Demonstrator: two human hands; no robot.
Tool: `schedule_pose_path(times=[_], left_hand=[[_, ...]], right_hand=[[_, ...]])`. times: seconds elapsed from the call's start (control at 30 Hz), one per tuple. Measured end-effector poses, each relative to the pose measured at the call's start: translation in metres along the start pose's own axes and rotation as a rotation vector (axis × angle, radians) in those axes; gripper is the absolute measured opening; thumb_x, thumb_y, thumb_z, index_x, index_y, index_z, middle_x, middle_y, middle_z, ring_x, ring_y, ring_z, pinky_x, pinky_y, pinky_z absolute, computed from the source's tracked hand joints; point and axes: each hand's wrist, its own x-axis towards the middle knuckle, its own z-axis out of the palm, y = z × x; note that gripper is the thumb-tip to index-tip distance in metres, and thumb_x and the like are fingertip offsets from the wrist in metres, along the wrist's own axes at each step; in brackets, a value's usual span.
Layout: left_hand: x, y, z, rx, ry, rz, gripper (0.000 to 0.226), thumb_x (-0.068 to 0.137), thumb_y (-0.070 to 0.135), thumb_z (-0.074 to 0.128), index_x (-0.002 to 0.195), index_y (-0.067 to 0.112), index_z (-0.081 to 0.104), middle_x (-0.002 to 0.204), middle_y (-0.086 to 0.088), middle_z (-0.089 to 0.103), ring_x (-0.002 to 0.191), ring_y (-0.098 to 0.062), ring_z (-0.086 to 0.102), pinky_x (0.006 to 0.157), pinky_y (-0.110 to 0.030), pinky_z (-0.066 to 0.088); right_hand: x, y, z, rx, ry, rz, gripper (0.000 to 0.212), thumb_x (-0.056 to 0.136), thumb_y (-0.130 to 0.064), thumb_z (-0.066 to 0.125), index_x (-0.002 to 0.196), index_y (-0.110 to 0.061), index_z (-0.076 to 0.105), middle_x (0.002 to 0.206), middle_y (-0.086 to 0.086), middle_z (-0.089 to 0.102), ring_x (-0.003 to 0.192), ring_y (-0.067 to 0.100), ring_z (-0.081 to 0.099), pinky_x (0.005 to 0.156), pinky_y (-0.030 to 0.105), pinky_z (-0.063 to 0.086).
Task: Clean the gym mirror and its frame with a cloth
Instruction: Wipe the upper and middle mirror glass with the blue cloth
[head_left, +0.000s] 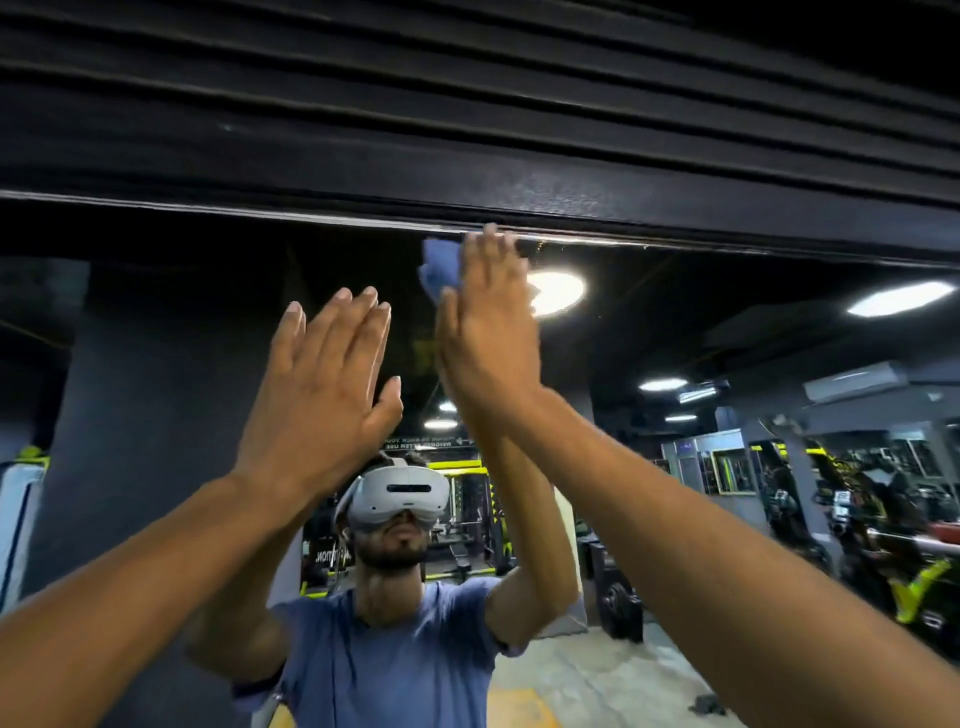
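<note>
Cloth (440, 267) under flat right hand (485, 332)

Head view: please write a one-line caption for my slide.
Right hand presses a blue cloth against the mirror beneath its black frame.

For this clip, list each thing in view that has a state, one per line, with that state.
left hand: open, fingers straight, raised flat at the glass, holding nothing.
right hand: open, fingers straight, pressing the cloth at the mirror's top edge.
blue cloth: bunched, pinned under the right hand.
mirror: upright, reflecting the gym.
top frame: dark, fingertips reaching it.
ceiling lights: on, seen reflected.
</note>
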Motion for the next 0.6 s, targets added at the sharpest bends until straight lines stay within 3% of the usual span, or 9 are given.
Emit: schedule_pose_path(times=[0.1,0.27,0.37,0.43,0.53,0.6], left_hand=[[-0.010,0.004,-0.004,0.001,-0.014,0.013,0.075,0.104,0.045,0.034,0.165,0.003,0.029,0.173,-0.017,0.027,0.162,-0.031,0.022,0.130,-0.060,0.018],[-0.076,0.035,0.000,0.005,-0.051,0.237,0.071,0.105,0.038,0.033,0.166,0.001,0.026,0.175,-0.020,0.018,0.163,-0.035,0.019,0.127,-0.061,0.025],[-0.103,0.043,0.002,-0.008,-0.086,0.241,0.072,0.105,0.037,0.034,0.167,0.003,0.020,0.177,-0.018,0.011,0.164,-0.034,0.012,0.128,-0.062,0.023],[-0.106,0.045,0.002,-0.014,-0.097,0.219,0.072,0.105,0.036,0.033,0.168,0.003,0.019,0.177,-0.018,0.011,0.164,-0.035,0.012,0.128,-0.062,0.023],[-0.105,0.048,0.002,-0.034,-0.102,0.196,0.073,0.105,0.035,0.036,0.168,0.002,0.019,0.176,-0.019,0.012,0.164,-0.035,0.012,0.128,-0.062,0.022],[-0.106,0.049,0.001,-0.037,-0.112,0.185,0.073,0.104,0.035,0.037,0.168,0.003,0.019,0.176,-0.019,0.012,0.164,-0.034,0.011,0.129,-0.062,0.020]], right_hand=[[-0.042,0.007,-0.015,0.068,-0.141,-0.222,0.059,0.110,-0.030,0.041,0.165,-0.012,0.028,0.174,0.008,0.018,0.163,0.022,0.006,0.132,0.047,0.010],[-0.164,0.031,-0.041,0.046,-0.275,-0.327,0.064,0.106,-0.030,0.042,0.165,-0.011,0.026,0.175,0.007,0.013,0.163,0.021,0.003,0.132,0.048,0.010],[-0.187,0.069,-0.057,-0.039,-0.313,-0.410,0.067,0.105,-0.031,0.042,0.165,-0.010,0.023,0.176,0.008,0.012,0.163,0.023,0.006,0.132,0.048,0.010],[-0.164,0.091,-0.059,-0.061,-0.221,-0.220,0.065,0.106,-0.033,0.036,0.165,-0.008,0.023,0.175,0.010,0.014,0.163,0.023,0.007,0.132,0.048,0.008],[-0.115,0.090,-0.060,0.051,-0.019,0.264,0.070,0.105,-0.041,0.022,0.164,-0.005,0.024,0.174,0.012,0.016,0.162,0.025,0.008,0.132,0.049,0.006],[-0.110,0.067,-0.050,0.037,-0.003,0.305,0.066,0.108,-0.038,0.023,0.166,-0.007,0.019,0.175,0.010,0.010,0.163,0.023,0.001,0.132,0.048,0.003]])
